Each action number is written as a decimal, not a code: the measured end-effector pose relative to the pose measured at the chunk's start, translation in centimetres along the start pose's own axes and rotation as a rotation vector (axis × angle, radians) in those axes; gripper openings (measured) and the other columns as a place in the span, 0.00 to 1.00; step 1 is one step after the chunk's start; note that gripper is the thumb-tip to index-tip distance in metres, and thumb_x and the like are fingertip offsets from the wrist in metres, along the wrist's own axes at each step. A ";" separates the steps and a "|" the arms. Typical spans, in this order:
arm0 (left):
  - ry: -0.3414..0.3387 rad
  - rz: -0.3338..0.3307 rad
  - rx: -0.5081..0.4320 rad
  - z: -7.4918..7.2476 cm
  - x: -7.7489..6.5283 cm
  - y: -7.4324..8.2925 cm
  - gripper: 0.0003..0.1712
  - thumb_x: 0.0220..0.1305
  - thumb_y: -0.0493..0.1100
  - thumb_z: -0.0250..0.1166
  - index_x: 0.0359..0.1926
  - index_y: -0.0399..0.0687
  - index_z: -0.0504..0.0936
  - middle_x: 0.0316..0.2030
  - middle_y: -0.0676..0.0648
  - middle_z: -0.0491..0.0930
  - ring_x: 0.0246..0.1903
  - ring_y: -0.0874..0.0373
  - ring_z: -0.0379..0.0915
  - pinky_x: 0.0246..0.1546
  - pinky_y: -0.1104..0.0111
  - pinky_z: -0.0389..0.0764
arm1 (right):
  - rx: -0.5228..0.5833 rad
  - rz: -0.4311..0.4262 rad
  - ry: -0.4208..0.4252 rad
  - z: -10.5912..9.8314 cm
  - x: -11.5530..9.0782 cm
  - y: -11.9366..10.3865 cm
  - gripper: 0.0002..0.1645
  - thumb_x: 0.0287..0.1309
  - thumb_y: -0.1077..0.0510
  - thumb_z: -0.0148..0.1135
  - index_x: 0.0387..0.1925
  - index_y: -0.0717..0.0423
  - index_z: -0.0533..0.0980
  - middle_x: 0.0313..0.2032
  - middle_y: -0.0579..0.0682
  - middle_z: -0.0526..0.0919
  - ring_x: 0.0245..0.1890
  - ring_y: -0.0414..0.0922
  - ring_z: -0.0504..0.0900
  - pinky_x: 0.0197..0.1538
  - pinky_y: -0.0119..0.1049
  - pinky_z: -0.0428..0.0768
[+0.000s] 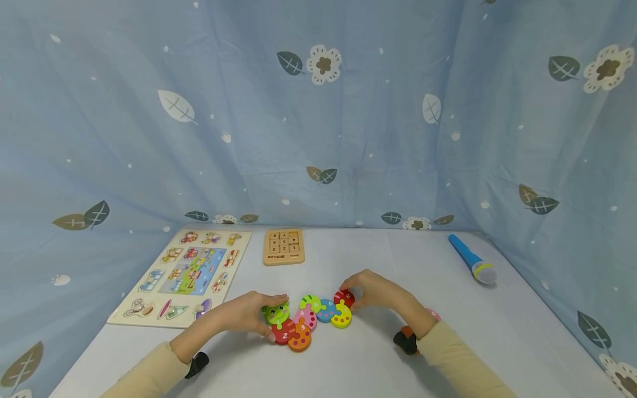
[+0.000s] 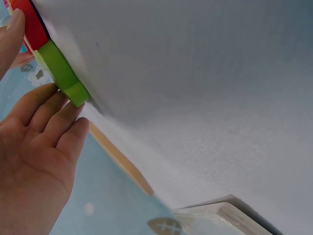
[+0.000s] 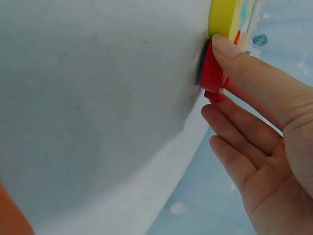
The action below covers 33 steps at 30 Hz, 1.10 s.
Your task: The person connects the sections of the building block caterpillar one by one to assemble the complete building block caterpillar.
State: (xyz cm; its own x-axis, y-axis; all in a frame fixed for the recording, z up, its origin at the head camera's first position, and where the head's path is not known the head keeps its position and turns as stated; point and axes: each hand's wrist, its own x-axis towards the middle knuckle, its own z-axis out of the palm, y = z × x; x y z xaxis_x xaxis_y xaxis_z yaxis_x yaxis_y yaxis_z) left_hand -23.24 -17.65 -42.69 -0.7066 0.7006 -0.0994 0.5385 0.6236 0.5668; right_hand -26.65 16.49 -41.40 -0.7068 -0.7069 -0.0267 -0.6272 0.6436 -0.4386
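A wooden caterpillar number puzzle (image 1: 327, 310) lies linked in a wavy line on the white table. My left hand (image 1: 246, 310) holds its head end, spanning the smiling green head (image 1: 276, 313) and the red piece numbered 2 (image 1: 282, 333). In the left wrist view the thumb lies on the red piece's edge, and fingertips touch the green head (image 2: 61, 68). At the other end my right hand (image 1: 374, 288) pinches the red piece numbered 8 (image 1: 343, 298), beside a yellow piece (image 1: 341, 316). The right wrist view shows the thumb against the red edge (image 3: 212, 71).
A picture puzzle board (image 1: 149, 251) of vehicles lies at the left. A wooden number-slide puzzle (image 1: 284, 256) sits at the back, and a blue toy microphone (image 1: 465, 251) at the right. A pink piece (image 1: 433, 313) shows partly behind my right forearm. Blue printed cloth (image 1: 318, 121) surrounds the table.
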 end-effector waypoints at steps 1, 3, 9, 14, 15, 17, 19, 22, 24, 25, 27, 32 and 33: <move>0.000 -0.001 0.000 0.0 0.0 0.0 0.49 0.44 0.53 0.77 0.66 0.39 0.69 0.66 0.44 0.67 0.65 0.46 0.62 0.64 0.54 0.66 | -0.009 -0.007 -0.004 0.1 0.0 0.0 0.26 0.45 0.61 0.77 0.50 0.60 0.81 0.48 0.49 0.84 0.50 0.46 0.80 0.54 0.38 0.80; -0.001 -0.005 0.001 0.0 -0.1 0.0 0.49 0.44 0.54 0.77 0.66 0.39 0.69 0.66 0.45 0.67 0.66 0.46 0.62 0.65 0.55 0.65 | -0.026 -0.015 -0.006 0.1 0.1 0.0 0.26 0.45 0.61 0.77 0.50 0.60 0.81 0.48 0.49 0.84 0.49 0.46 0.81 0.53 0.37 0.80; 0.001 -0.002 -0.004 0.0 -0.1 0.1 0.49 0.44 0.53 0.77 0.66 0.39 0.69 0.66 0.44 0.67 0.66 0.46 0.61 0.65 0.55 0.65 | -0.042 -0.004 -0.007 0.1 -0.1 0.0 0.26 0.45 0.59 0.77 0.49 0.59 0.82 0.47 0.48 0.85 0.47 0.45 0.81 0.53 0.36 0.81; 0.000 -0.004 -0.007 0.0 -0.2 0.1 0.49 0.45 0.53 0.77 0.66 0.39 0.69 0.66 0.44 0.67 0.66 0.47 0.61 0.65 0.56 0.65 | -0.036 0.009 -0.003 0.2 -0.2 0.0 0.26 0.46 0.58 0.77 0.49 0.59 0.82 0.47 0.48 0.85 0.47 0.44 0.81 0.53 0.36 0.81; 0.001 -0.004 -0.008 0.0 -0.2 0.1 0.49 0.45 0.53 0.77 0.66 0.39 0.69 0.66 0.44 0.67 0.66 0.47 0.61 0.65 0.56 0.65 | -0.036 0.011 -0.002 0.2 -0.3 0.0 0.26 0.46 0.58 0.77 0.49 0.58 0.82 0.47 0.48 0.85 0.47 0.44 0.81 0.53 0.36 0.81; 0.001 -0.003 -0.011 0.0 -0.2 0.1 0.49 0.45 0.53 0.77 0.66 0.39 0.69 0.66 0.44 0.67 0.66 0.47 0.61 0.65 0.56 0.65 | -0.032 0.014 0.000 0.3 -0.3 0.0 0.26 0.46 0.58 0.77 0.49 0.59 0.82 0.47 0.48 0.84 0.47 0.44 0.81 0.53 0.37 0.81; 0.002 -0.004 -0.011 0.1 -0.2 0.0 0.49 0.45 0.53 0.77 0.66 0.39 0.69 0.66 0.44 0.67 0.66 0.47 0.61 0.65 0.56 0.65 | -0.030 0.018 0.000 0.4 -0.3 0.0 0.26 0.45 0.58 0.77 0.49 0.59 0.82 0.47 0.48 0.84 0.47 0.44 0.80 0.53 0.37 0.80; 0.003 -0.007 -0.011 0.1 -0.3 0.1 0.49 0.45 0.53 0.77 0.66 0.39 0.69 0.66 0.44 0.66 0.66 0.47 0.61 0.65 0.56 0.65 | -0.031 0.022 0.000 0.5 -0.4 0.0 0.26 0.46 0.58 0.77 0.49 0.59 0.82 0.47 0.48 0.84 0.47 0.44 0.80 0.53 0.37 0.80; 0.004 -0.009 -0.009 0.1 -0.4 0.1 0.49 0.46 0.53 0.77 0.66 0.39 0.69 0.67 0.44 0.66 0.66 0.47 0.61 0.65 0.56 0.65 | -0.034 0.024 0.002 0.5 -0.4 -0.1 0.26 0.46 0.58 0.77 0.49 0.59 0.81 0.47 0.48 0.84 0.47 0.44 0.80 0.53 0.36 0.80; 0.005 -0.009 -0.009 0.1 -0.4 0.1 0.49 0.45 0.53 0.77 0.66 0.39 0.69 0.67 0.44 0.66 0.66 0.47 0.61 0.65 0.56 0.65 | -0.035 0.024 0.003 0.5 -0.5 -0.1 0.26 0.46 0.58 0.77 0.49 0.59 0.81 0.47 0.48 0.84 0.46 0.44 0.80 0.53 0.36 0.81; 0.008 -0.006 -0.005 0.1 -0.4 0.1 0.49 0.46 0.54 0.77 0.66 0.39 0.69 0.67 0.44 0.66 0.66 0.46 0.61 0.64 0.55 0.65 | -0.037 0.027 0.004 0.5 -0.5 -0.1 0.26 0.46 0.58 0.77 0.50 0.59 0.81 0.47 0.48 0.84 0.47 0.45 0.81 0.52 0.36 0.81; 0.017 -0.009 0.003 0.2 -0.5 0.1 0.49 0.45 0.55 0.76 0.66 0.40 0.69 0.67 0.43 0.66 0.66 0.46 0.61 0.65 0.55 0.65 | -0.036 0.027 0.003 0.4 -0.9 -0.4 0.30 0.46 0.59 0.77 0.53 0.62 0.79 0.51 0.52 0.83 0.51 0.47 0.80 0.55 0.39 0.80; 0.017 -0.009 0.003 0.2 -0.5 0.1 0.49 0.45 0.55 0.76 0.66 0.40 0.69 0.67 0.43 0.66 0.66 0.47 0.61 0.65 0.55 0.65 | -0.036 0.027 0.004 0.4 -1.0 -0.4 0.31 0.46 0.59 0.77 0.54 0.62 0.79 0.52 0.52 0.82 0.52 0.48 0.80 0.55 0.40 0.80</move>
State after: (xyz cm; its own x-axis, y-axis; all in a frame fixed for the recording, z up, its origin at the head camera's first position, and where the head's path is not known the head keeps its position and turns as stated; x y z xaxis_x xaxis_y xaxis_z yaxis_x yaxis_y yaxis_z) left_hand -22.76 -17.84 -42.71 -0.7193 0.6889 -0.0903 0.5334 0.6308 0.5635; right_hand -25.52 16.85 -41.57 -0.7251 -0.6878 -0.0341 -0.6192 0.6728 -0.4048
